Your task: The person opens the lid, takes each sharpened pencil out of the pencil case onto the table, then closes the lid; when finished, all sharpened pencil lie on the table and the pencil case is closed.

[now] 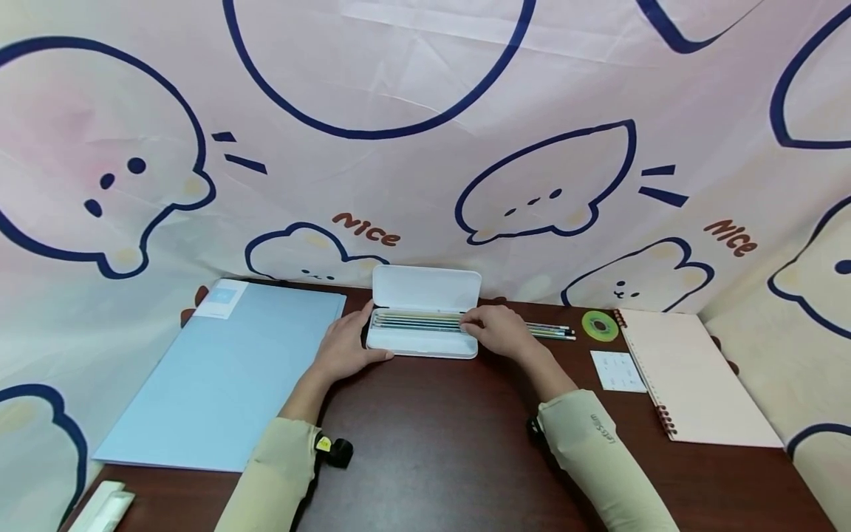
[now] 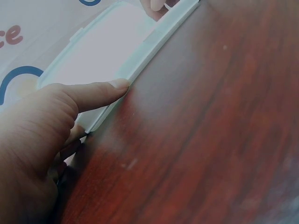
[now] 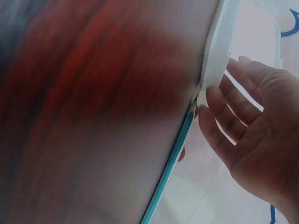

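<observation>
Head view, hidden parts: right hand [image 1: 495,329] covers the right end of the open white pencil case [image 1: 422,346], so its fingertips and whatever they touch inside the tray cannot be made out; whether they pinch a pencil I cannot tell.
Right wrist view, limits: blurred and close; the table fills the left, the case [image 3: 216,51] is cut off at 12 o'clock, and the fingers [image 3: 219,105] lie loosely curved, apart from each other, touching the case's end.
Left wrist view, limits: most of the left hand [image 2: 32,140] is cut off at 7 o'clock; only the thumb and palm show clearly.
Left grip: thumb laid straight along the case's near rim [image 2: 140,60], other fingers round its left end in the head view [image 1: 346,346], steadying it; fingers spread, not clenched.
Case: at the middle of the dark wooden table [image 1: 439,443], lid raised at 12 o'clock, a row of pencils [image 1: 415,322] lying lengthwise in the tray.
Loose pencils: a few more [image 1: 552,332] lie on the table at 3 o'clock of the case, just beyond the right hand; one teal pencil [image 3: 170,163] shows in the right wrist view.
Further out: blue folder [image 1: 226,377] at 9 o'clock; green tape roll [image 1: 600,325], small white card [image 1: 618,371] and pink spiral notebook [image 1: 691,377] at 3 o'clock.
Backdrop: cartoon-printed cloth [image 1: 425,148] behind the table.
</observation>
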### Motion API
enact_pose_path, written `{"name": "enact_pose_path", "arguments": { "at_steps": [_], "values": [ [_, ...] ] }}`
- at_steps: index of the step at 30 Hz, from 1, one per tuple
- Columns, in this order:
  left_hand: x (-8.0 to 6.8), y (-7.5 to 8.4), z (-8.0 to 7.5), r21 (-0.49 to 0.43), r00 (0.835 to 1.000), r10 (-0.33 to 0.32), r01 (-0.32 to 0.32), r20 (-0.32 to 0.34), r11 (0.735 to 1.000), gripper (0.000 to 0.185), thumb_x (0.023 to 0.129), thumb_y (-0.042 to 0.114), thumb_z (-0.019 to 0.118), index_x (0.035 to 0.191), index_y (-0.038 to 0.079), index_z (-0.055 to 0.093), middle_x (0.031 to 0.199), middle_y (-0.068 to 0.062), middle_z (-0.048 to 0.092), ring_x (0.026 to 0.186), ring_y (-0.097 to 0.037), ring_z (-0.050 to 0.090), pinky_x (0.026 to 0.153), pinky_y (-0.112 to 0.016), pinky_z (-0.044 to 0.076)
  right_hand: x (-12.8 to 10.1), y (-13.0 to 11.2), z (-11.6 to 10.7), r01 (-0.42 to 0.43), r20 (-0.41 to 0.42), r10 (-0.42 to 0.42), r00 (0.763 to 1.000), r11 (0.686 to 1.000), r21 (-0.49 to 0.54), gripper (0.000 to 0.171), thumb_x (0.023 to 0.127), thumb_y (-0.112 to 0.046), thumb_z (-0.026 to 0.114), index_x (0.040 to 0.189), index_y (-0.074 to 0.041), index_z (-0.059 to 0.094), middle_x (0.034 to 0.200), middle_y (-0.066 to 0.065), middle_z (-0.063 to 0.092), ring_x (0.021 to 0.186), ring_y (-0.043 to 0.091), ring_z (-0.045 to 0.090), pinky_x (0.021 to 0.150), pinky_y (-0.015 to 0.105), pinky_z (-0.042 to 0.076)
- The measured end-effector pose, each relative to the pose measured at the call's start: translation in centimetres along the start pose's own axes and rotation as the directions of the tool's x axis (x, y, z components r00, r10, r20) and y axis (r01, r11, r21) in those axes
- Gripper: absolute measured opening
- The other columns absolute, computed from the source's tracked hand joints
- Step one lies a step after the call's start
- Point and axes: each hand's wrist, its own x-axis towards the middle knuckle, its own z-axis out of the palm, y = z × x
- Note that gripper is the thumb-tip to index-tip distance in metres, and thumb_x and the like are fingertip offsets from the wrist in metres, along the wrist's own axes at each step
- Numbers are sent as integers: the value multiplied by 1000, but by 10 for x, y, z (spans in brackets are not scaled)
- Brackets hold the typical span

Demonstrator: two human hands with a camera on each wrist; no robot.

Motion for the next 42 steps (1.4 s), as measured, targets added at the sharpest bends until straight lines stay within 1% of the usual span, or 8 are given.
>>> {"name": "enact_pose_path", "arguments": {
  "at_steps": [4,8,11,15,19,24,30,42],
  "values": [
    [0,0,0,2,1000,4,-4,-5,1000,110,79,47,83,163,14,21,156,-12,48,146,-37,39,120,-60,27,3,-6,4,-2,35,3,999,1000,-27,21,99,-30,65,114,-22,78,112,-2,76,97,15,67,90,41,56],
    [0,-1,0,3,1000,4,-4,-3,1000,110,79,47,83,164,14,20,156,-12,48,147,-37,38,121,-60,26,5,-10,8,8,63,-6,998,999,-33,20,99,-30,66,112,-23,79,112,-3,76,101,14,67,93,41,55],
    [0,-2,0,6,1000,5,-5,-3,1000,110,79,47,83,163,14,20,156,-12,48,147,-37,39,121,-60,27,5,-12,10,11,76,-8,997,1000,-29,18,98,-28,67,110,-23,79,110,-3,76,99,14,65,92,40,55],
    [0,-2,0,9,1000,14,-14,-4,1000,109,80,46,83,163,13,21,156,-12,47,146,-37,39,120,-60,27,7,-12,12,-1,80,3,997,1000,-28,15,97,-26,69,107,-23,78,100,-5,74,88,12,61,85,36,53],
    [1,-1,-1,10,1000,19,-19,1,1000,108,81,46,82,163,13,21,156,-13,47,146,-37,38,120,-60,27,7,-13,12,-14,83,17,996,999,-30,11,96,-25,71,104,-21,78,92,-5,71,82,11,58,79,34,52],
    [0,0,-1,9,1000,16,-16,2,1000,108,81,46,82,163,12,20,156,-14,47,146,-38,38,121,-60,26,5,-16,8,-44,87,45,995,999,-12,8,95,-22,72,101,-19,75,91,-4,70,82,12,59,79,34,51],
    [0,-1,0,21,1000,18,-18,1,1000,108,80,46,82,163,13,21,156,-12,48,146,-37,39,121,-60,27,5,-17,7,-53,106,53,993,999,2,10,95,-21,71,104,-18,75,91,-4,70,82,12,59,79,33,51],
    [1,-2,1,12,1000,10,-10,-1,1000,108,80,47,82,163,14,22,157,-11,48,147,-36,38,122,-60,25,5,-13,6,-47,59,46,997,999,13,5,92,-21,75,97,-20,76,91,-5,71,82,11,61,77,33,52]
  ]
}}
